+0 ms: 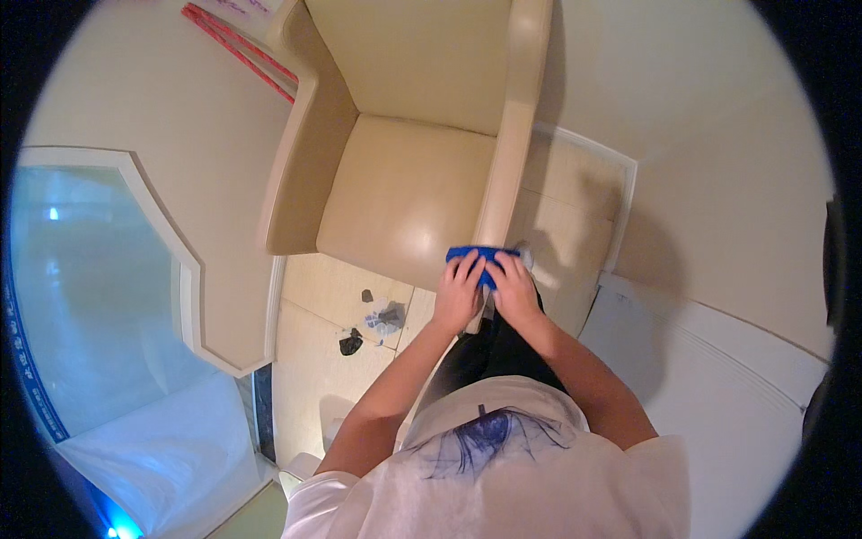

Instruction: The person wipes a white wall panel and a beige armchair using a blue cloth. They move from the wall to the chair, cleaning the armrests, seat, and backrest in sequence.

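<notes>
A beige leather-like armchair point(397, 195) stands before me. Both my hands rest on a blue cloth point(479, 255) at the front end of its right armrest point(505, 168). My left hand point(465, 286) lies over the cloth's left part, fingers bent onto it. Close beside it, my right hand point(513, 283) grips the right part. The cloth's underside is hidden, and my palms cover some of it.
Black scraps point(350, 342) and a crumpled clear plastic piece point(386, 318) lie on the tiled floor left of my arms. A framed glass panel point(94, 283) is at left, red strips point(242, 54) behind the chair, a white panelled surface point(693, 370) at right.
</notes>
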`<state>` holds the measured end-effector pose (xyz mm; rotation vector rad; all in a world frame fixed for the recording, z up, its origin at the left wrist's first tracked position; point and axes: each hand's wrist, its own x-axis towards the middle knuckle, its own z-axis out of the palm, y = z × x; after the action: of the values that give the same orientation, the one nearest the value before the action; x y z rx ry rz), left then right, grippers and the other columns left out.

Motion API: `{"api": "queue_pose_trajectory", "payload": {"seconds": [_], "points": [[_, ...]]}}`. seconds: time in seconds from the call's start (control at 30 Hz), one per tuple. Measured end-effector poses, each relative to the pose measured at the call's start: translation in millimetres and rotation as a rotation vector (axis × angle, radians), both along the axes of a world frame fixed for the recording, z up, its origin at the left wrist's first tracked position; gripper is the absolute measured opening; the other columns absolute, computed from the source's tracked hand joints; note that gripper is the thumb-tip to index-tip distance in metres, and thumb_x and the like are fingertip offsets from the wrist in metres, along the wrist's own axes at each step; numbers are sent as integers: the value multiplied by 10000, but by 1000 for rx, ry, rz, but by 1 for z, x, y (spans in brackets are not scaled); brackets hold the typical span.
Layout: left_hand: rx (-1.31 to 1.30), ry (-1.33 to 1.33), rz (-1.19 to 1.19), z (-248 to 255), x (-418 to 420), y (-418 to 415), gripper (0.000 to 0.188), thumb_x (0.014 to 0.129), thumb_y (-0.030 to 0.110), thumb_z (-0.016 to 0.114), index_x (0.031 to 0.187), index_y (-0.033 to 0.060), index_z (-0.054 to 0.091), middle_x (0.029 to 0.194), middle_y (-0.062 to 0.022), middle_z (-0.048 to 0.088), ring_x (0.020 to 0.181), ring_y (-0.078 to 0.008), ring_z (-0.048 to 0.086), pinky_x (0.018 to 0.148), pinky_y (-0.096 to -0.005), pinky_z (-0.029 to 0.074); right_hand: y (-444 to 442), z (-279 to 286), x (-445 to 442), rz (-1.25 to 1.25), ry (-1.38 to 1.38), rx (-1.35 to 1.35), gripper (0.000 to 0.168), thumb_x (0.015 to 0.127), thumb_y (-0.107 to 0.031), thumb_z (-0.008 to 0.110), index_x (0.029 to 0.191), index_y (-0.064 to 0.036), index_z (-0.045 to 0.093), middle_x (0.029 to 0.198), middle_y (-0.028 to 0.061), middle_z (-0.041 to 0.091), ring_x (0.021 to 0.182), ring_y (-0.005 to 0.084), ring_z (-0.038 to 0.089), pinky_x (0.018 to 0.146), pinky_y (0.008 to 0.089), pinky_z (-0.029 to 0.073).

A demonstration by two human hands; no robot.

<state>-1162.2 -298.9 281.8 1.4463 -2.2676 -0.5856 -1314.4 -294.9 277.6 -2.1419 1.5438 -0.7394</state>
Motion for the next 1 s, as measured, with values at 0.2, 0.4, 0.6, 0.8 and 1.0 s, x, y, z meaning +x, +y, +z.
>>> {"api": "queue_pose_trajectory", "payload": {"seconds": [0.2,0.4,0.6,0.8,1.0], "points": [[-47,70,50,-13,-2,13,564,675,-11,576,1231,24,491,1306,-169,431,1122,-393,414,981,-461,349,11,-4,8,-32,24,-49,426,654,-17,594,1079,-8,561,1139,147,503,1047,330,467,910,402,413],[25,22,59,-12,26,90,556,686,-11,588,1234,45,507,1329,-139,428,1137,-378,410,983,-450,354,78,-5,19,125,24,23,463,627,-52,634,1082,-9,561,1141,141,503,1052,320,467,902,399,423],[-16,21,167,-20,27,126,591,653,-14,613,1231,57,511,1324,-139,426,1120,-373,416,973,-452,349,96,-2,22,220,53,24,472,635,-78,637,1098,-18,564,1143,118,507,1059,303,466,912,390,417],[-29,-13,219,-16,-1,75,590,723,89,642,1287,77,468,1358,-104,399,1155,-341,399,939,-458,346,47,-7,11,68,17,-60,394,651,-53,625,1042,-40,581,1106,120,524,1059,309,481,875,405,420],[-16,-20,241,-17,-4,74,585,736,101,634,1293,73,458,1368,-96,391,1152,-341,400,952,-456,343,46,-10,13,54,20,-29,460,618,-46,655,1069,-35,565,1120,131,511,1068,329,465,893,411,414]]}}
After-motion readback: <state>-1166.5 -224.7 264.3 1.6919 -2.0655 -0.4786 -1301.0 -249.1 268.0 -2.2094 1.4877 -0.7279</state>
